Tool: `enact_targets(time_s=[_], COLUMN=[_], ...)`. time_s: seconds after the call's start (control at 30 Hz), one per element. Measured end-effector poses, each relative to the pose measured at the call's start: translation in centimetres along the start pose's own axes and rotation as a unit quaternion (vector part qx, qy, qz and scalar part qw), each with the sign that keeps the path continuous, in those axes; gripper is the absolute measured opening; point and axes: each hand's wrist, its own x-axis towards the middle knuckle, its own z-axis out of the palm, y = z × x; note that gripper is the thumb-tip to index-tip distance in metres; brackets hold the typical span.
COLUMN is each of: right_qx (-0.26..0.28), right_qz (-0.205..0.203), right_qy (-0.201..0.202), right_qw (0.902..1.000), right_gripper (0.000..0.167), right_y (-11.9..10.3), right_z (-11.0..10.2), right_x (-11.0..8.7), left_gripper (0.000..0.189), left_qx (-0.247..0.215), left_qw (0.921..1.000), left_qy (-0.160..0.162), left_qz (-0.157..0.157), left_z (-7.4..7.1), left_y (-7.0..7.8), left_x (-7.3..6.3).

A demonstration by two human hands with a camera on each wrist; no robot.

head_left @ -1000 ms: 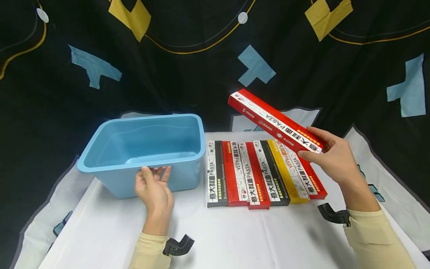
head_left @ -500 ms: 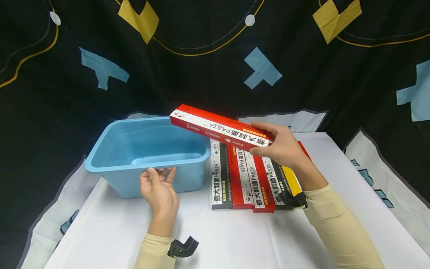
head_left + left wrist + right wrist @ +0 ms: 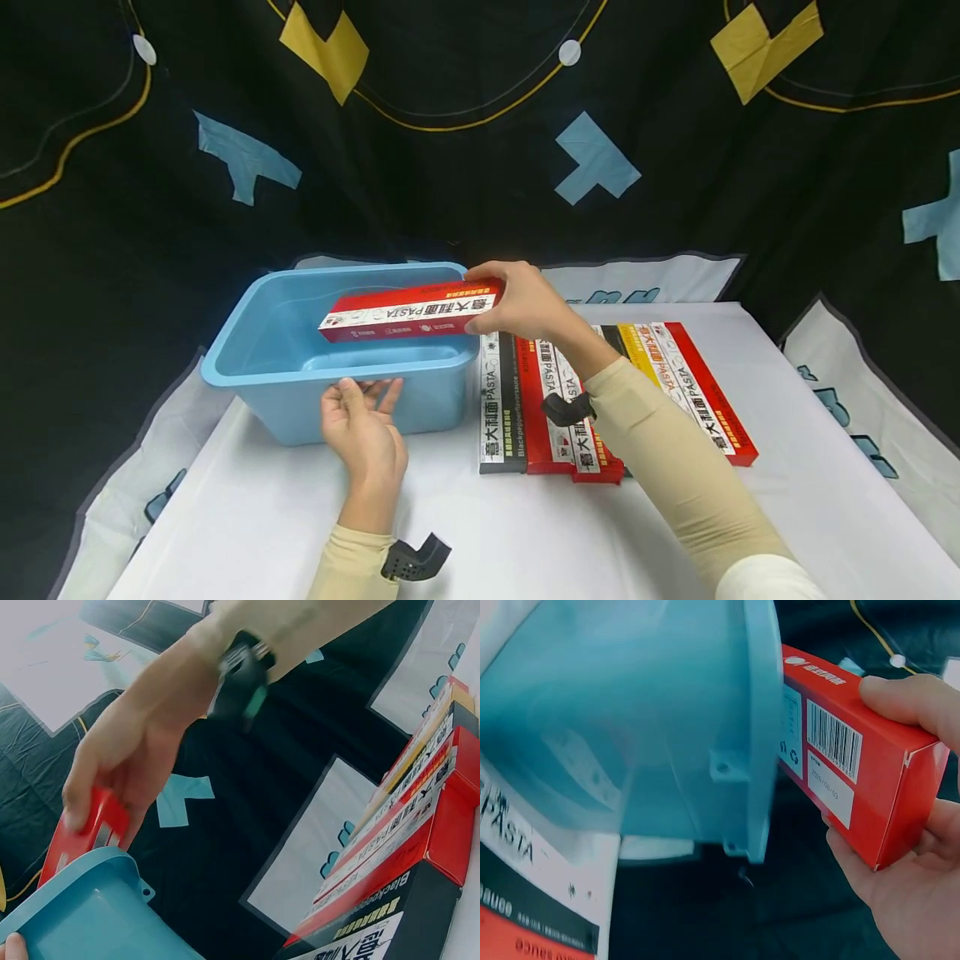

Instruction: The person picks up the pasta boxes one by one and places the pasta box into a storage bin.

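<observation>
A: Two hands in view. Right hand [image 3: 525, 302] first?

B: Grasping one end of a red pasta box [image 3: 411, 311], thumb and fingers curled round it. Box is held above the blue bin [image 3: 247, 354], lying roughly level, long side across the opening, its far end over the inside. Right wrist view: box end sits just beside the bin rim, barcode side facing the camera, fingers [image 3: 900, 699] on top, palm under.

A: Is the box touching the bin?

B: Can't tell. Close to the rim, contact unclear.

A: Left hand [image 3: 365, 427]?

B: Released, fingers straight, palm against the bin's near wall, just under the rim. Holds nothing.

A: Where's the bin?

B: On the white surface [image 3: 525, 533], left of centre. Looks to hold nothing inside besides the box hanging over it.

A: Anything else?

B: Row of pasta boxes [image 3: 555, 408] lying flat side by side just right of the bin: black, red, red, then black, yellow, red further right. The right forearm crosses over the middle of the row and hides part of it. Black patterned cloth [image 3: 450, 167] with blue and yellow patches behind. Black wrist mounts on both cream sleeves.

A: Left wrist view?

B: Right hand pinching the red box end above the bin corner, row of boxes at the right edge.
</observation>
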Motion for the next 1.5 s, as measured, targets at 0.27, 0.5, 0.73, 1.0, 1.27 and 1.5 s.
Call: enact_targets(time_s=[0.27,0.5,0.73,1.0,1.27,1.5], right_qx=[-0.030,-0.063,-0.172,-0.267,-0.207,-0.186], right_qz=[-0.018,-0.006,-0.048,-0.120,-0.124,-0.075], right_qy=[-0.044,-0.097,-0.137,-0.087,0.019,0.099], right_qw=[0.9984,0.9932,0.9743,0.9522,0.9702,0.9746], right_gripper=[0.066,0.065,0.065,0.053,0.055,0.059], right_y=[-1.2,-1.2,-1.5,-1.0,1.1,4.3], right_z=[3.5,5.4,6.6,7.3,3.2,0.1], right_x=[3.7,5.8,7.3,7.4,3.5,-1.8], left_gripper=[0.026,0.024,0.024,0.022,0.021,0.019], left_qx=[-0.014,-0.029,-0.032,-0.009,-0.024,-0.036], left_qw=[0.9999,0.9995,0.9994,0.9997,0.9994,0.9988], left_qy=[0.000,-0.014,-0.010,-0.022,-0.026,-0.032], left_qz=[0.003,-0.007,-0.006,0.005,0.009,0.003], left_z=[-0.3,-0.4,-0.3,-0.6,-0.2,-0.3], left_y=[0.6,0.7,0.3,0.6,0.5,0.1], left_x=[0.3,0.4,0.3,0.5,0.4,-0.1])
